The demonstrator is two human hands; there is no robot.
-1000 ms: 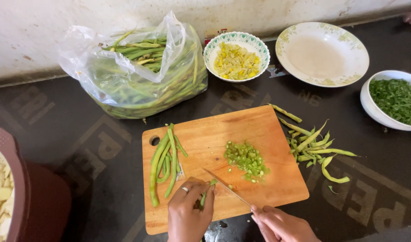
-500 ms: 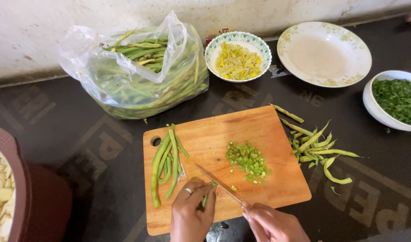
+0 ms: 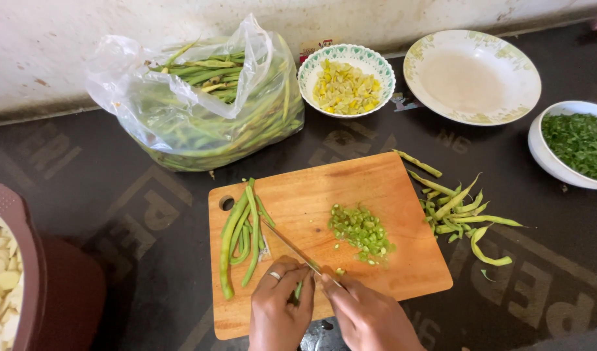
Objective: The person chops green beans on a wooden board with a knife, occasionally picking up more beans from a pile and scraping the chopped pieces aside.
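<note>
Slim green beans [image 3: 297,290] lie bunched at the board's [image 3: 376,188] lower edge, bottom centre, pinched down by the left hand [image 3: 279,312]. The right hand [image 3: 367,315] grips a knife [image 3: 289,245], blade angled up-left. Chopped bits [image 3: 361,231] sit mid-board, whole pods [image 3: 241,237] left; bare wood above. Trimmings [image 3: 461,211] crowd the counter [image 3: 116,195] right.

clear plastic bag [image 3: 194,104] | green beans inside | counter's far left, against wall

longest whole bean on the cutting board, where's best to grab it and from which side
Grip the long bean near its middle, coming straight down from above. It lies flat on the cutting board, at the left edge of the bunch, so its left side is open; the knife lies to its right.
</note>
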